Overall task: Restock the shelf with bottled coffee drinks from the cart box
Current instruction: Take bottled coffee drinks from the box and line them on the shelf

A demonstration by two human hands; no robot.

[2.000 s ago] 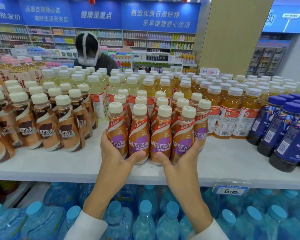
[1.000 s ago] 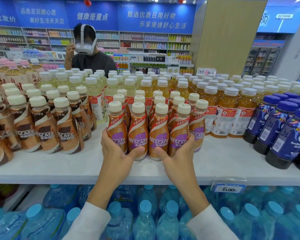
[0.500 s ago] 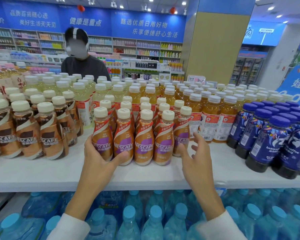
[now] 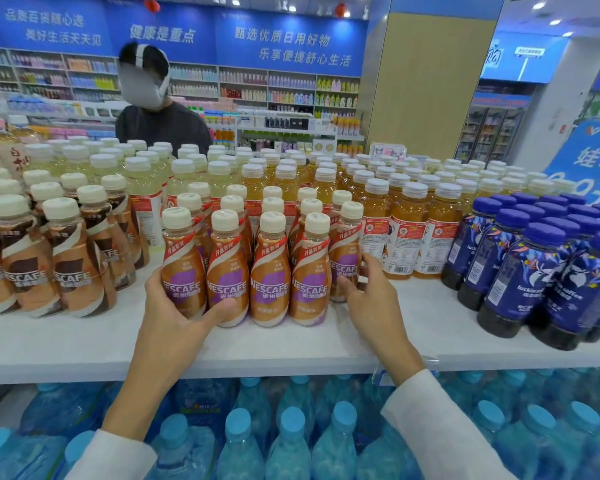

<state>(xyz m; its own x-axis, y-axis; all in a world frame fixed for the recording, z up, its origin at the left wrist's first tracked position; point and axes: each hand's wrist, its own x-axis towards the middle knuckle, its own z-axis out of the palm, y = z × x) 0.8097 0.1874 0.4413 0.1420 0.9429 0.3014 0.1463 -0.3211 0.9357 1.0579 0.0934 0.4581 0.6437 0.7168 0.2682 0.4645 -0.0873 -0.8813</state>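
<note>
Grips with the left hand (image 4: 174, 306) the leftmost front coffee bottle (image 4: 182, 268), thumb across the neighbour's base; curls the right hand (image 4: 371, 299) round the right-end coffee bottle (image 4: 345, 258). Stand upright at mid-frame on the white shelf (image 4: 84, 337), flanked by brown-label bottles (image 4: 73, 268) at left and dark blue bottles (image 4: 520, 282) at right.

left hand (image 4: 172, 308) gripping coffee bottle (image 4: 183, 261), right hand (image 4: 369, 299) holding end bottle (image 4: 344, 254)

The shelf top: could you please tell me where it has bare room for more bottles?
Bare shelf runs along the front edge, widest in front of the brown coffee bottles. Another patch lies between the right hand and the dark blue bottles, in front of the orange tea bottles. Behind, it is packed.
</note>
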